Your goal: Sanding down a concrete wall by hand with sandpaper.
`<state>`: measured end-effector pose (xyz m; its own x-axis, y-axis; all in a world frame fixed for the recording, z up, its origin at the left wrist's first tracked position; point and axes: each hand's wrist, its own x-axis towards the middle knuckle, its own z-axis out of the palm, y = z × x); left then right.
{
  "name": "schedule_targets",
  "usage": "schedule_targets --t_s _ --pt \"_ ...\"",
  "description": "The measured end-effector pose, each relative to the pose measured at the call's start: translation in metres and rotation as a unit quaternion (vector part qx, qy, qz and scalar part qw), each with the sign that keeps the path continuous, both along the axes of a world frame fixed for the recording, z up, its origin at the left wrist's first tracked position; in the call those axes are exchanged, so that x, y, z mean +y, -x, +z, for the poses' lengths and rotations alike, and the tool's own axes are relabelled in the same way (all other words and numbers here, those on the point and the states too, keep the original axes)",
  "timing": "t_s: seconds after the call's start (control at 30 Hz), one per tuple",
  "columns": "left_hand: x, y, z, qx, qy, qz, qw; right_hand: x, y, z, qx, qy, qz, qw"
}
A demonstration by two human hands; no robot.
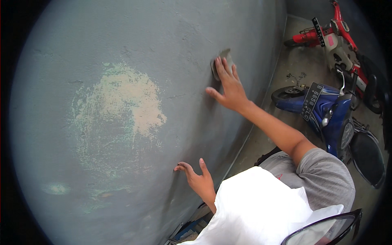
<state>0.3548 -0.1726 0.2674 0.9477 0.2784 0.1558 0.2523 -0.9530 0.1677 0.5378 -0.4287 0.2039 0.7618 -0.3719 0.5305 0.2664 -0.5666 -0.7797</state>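
Observation:
My right hand point(230, 87) is pressed flat against the grey wall point(171, 36), its fingers over a small dull grey-brown sheet that looks like sandpaper point(225, 54). The sheet's upper corner sticks out past the fingertips, and the rest lies under the fingers. Lower down, my left hand point(198, 179) is held near the wall, thumb up and fingers slightly bent, with nothing in it. Whether its fingertips touch the wall, I cannot tell. Left of both hands is a large worn patch point(130, 98), where pale beige and green layers show through the grey paint.
A blue motorbike point(316, 106) and a red one point(341, 36) stand on the floor to the right. White cloth point(257, 204) and the rim of glasses point(322, 226) block part of the lower view. Low by the wall lie some flat items point(190, 232), partly hidden.

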Motion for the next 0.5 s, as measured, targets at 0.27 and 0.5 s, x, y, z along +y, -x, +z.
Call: schedule_targets --t_s 0.27,0.5 --pt "-0.006 0.001 0.003 0.029 0.024 0.037 0.999 -0.011 -0.012 0.008 -0.001 0.014 -0.005 1.0" --pt "0.002 0.0 -0.008 -0.013 0.045 0.001 0.999 0.022 0.016 -0.016 0.004 0.029 0.032 0.999"
